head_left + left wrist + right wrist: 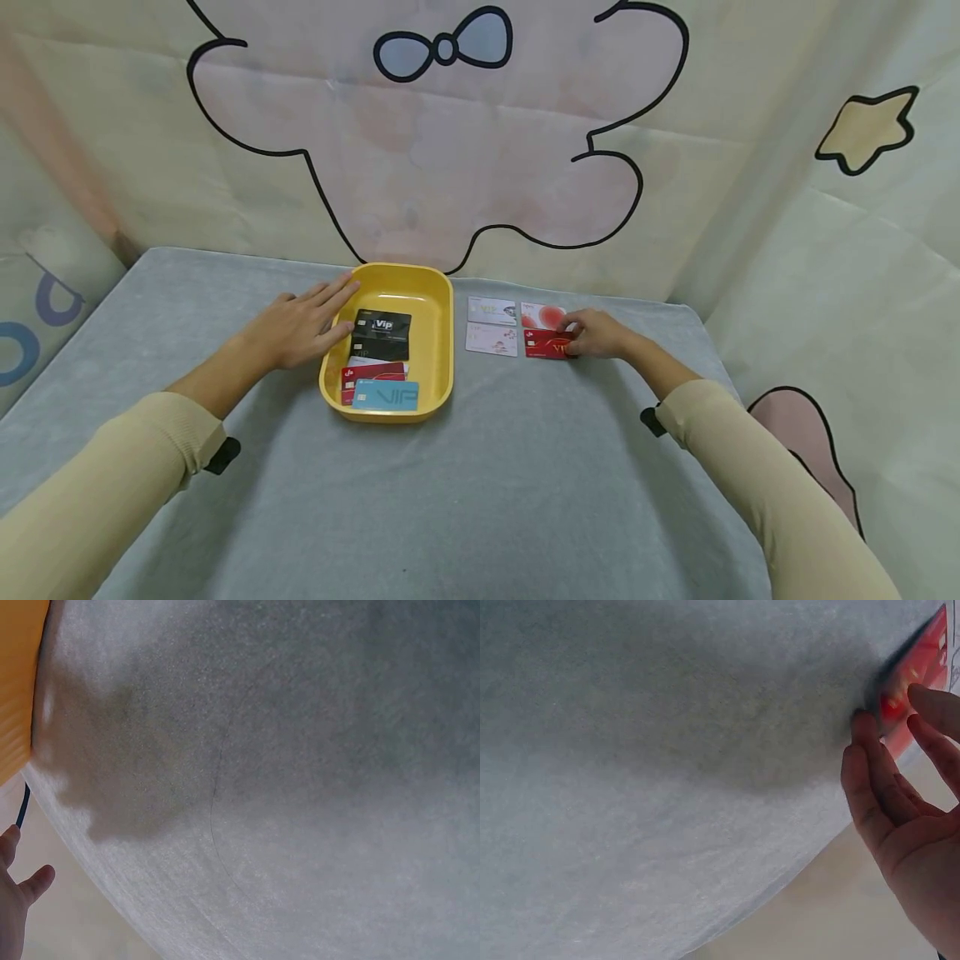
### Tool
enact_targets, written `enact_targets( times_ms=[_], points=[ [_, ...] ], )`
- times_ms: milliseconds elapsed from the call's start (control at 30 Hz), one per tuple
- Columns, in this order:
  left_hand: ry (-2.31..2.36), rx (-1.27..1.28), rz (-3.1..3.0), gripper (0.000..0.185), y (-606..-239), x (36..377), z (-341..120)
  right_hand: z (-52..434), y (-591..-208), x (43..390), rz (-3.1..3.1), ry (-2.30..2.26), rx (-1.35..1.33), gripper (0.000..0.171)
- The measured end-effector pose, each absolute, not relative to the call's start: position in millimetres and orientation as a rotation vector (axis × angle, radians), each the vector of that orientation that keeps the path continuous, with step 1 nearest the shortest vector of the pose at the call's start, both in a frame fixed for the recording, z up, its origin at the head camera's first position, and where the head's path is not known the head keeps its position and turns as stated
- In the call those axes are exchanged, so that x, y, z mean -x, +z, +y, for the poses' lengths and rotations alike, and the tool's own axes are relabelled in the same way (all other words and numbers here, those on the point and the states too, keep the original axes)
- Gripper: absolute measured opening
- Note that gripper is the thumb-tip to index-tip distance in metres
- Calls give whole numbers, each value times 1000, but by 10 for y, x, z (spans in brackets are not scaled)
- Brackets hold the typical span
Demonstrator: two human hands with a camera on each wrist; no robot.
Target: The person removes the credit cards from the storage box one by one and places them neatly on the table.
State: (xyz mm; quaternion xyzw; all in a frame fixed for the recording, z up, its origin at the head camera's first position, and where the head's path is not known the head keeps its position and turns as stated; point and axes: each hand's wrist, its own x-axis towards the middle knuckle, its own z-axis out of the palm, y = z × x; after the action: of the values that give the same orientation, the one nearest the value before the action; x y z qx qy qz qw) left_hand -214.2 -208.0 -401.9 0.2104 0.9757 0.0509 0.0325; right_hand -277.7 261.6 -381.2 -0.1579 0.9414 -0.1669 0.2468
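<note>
My left hand [309, 323] rests with extended fingers on the left rim of a yellow tray [437, 342]. Inside the tray lie a black VIP card [381, 325], a red card [375, 372] and a light blue VIP card [386, 396], overlapping, with a white edge partly hidden under them. To the tray's right, my right hand [600, 335] grips the right end of a red VIP card [543, 343]; its fingertips hide that end. Just behind is a white card with red circles [542, 316]. In the right wrist view the fingers [870, 802] reach the red card [915, 675].
Two pale cards, a white VIP card [491, 311] and a white patterned card [491, 339], lie between the tray and the red card. A grey cloth [465, 500] covers the table. Printed curtains [487, 167] stand behind and beside it.
</note>
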Motion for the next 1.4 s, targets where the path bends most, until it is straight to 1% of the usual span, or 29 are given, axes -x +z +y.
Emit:
enact_targets(
  times_ms=[133, 333, 433, 567, 767, 900, 1133, 1400],
  points=[
    [155, -649, 3003, 72, -4015, 2143, -2077, 2621, -3759, 2778, 2596, -471, 435, 37],
    [164, -649, 3001, 72, -4009, 2143, -2078, 2492, -3606, 2804, 2555, -739, 416, 49],
    [171, -647, 3002, 72, -4011, 2144, -2080, 2359, -3504, 2821, 2496, -891, 401, 51],
    [171, -640, 2997, 72, -4023, 2155, -2084, 2148, -3393, 2828, 2411, -1056, 373, 50],
    [172, -630, 2991, 72, -4026, 2161, -2083, 1811, -3327, 2806, 2310, -1215, 410, 50],
    [178, -629, 2998, 72, -4031, 2164, -2084, 1581, -3296, 2752, 2255, -1276, 462, 50],
    [174, -633, 2995, 72, -4026, 2155, -2077, 1287, -3296, 2726, 2192, -1279, 514, 57],
    [182, -636, 2992, 72, -4010, 2147, -2072, 992, -3315, 2709, 2132, -1220, 483, 59]
  ],
)
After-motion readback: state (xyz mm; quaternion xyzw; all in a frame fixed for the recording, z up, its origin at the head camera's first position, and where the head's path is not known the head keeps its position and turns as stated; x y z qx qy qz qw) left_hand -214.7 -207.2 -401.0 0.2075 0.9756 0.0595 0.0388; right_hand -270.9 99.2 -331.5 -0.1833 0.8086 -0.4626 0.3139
